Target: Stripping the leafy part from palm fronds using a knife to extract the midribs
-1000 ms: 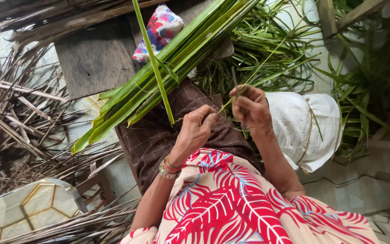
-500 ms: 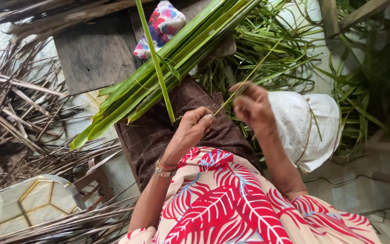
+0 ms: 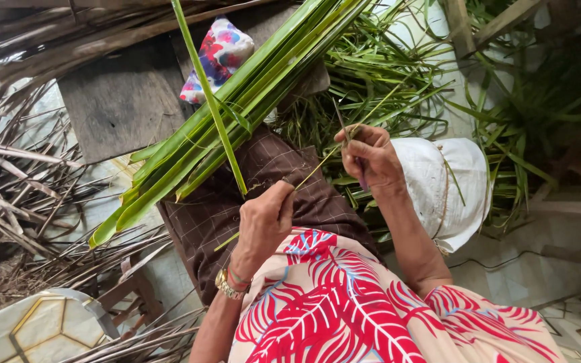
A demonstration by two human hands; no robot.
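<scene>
- thin leaf rib [image 3: 317, 166] stretched taut between both hands, above the lap
- left hand [image 3: 267, 218] pinched shut on its lower end
- right hand [image 3: 369, 156] closed on upper end
- green palm leaves [image 3: 237, 107] bundled across brown checked skirt [image 3: 237, 202]
- white sack [image 3: 448, 188] just beside right wrist

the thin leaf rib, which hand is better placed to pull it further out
Right. The right hand pinches the thin rib at its free end, while the left hand anchors the leaf strip.

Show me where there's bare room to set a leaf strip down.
Free: the grey board left of the green leaves, and the floor right of the white sack. Crowded: dry fronds left, green litter ahead.
</scene>
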